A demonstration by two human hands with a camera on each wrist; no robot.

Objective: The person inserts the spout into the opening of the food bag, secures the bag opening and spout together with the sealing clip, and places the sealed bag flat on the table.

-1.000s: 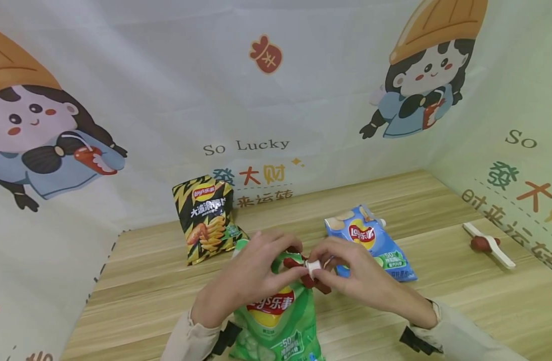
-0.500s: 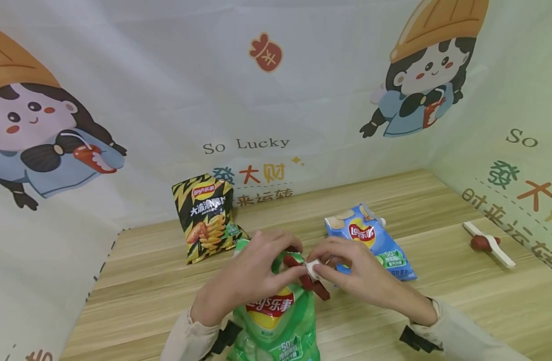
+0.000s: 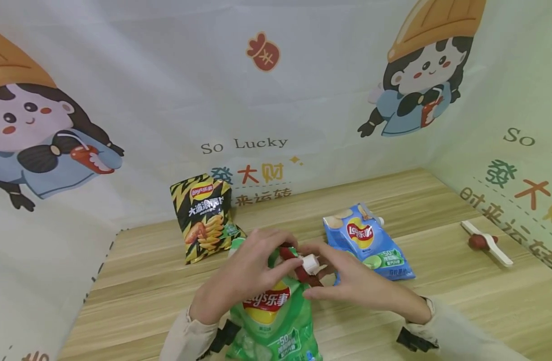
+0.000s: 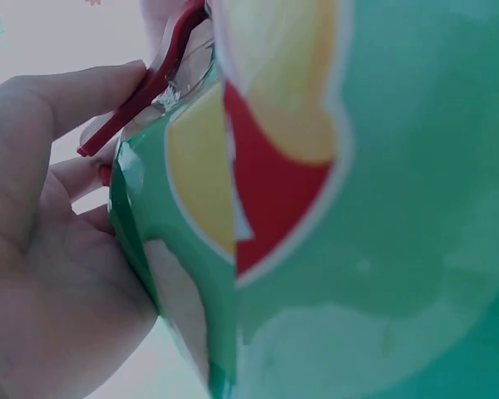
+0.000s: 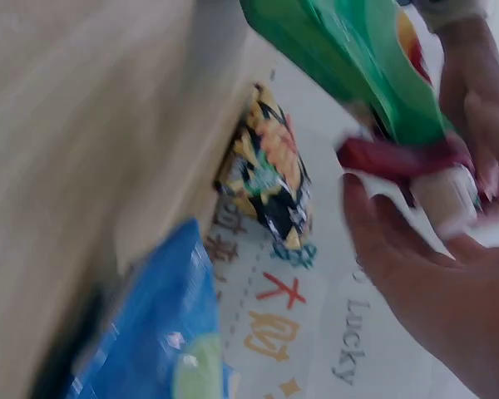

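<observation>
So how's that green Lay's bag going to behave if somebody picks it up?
The green Lay's bag will probably flex and crumple, since its film is creased beside the red clip. It may feel slippery, judging by its glossy shine. Held low, its top might flop under the clip and white cap.

- The bench (image 3: 140,281), pale with a streaky wood grain
- Black-and-yellow crisp bag (image 3: 203,218) near its back left edge
- Blue crisp bag (image 3: 371,245) right of centre, a white tip (image 3: 381,221) showing at its upper right
- White-and-red clip (image 3: 487,241), well apart, near the right side
- Green crisp bag (image 3: 267,326), near side; whether it touches the bench is unclear
</observation>
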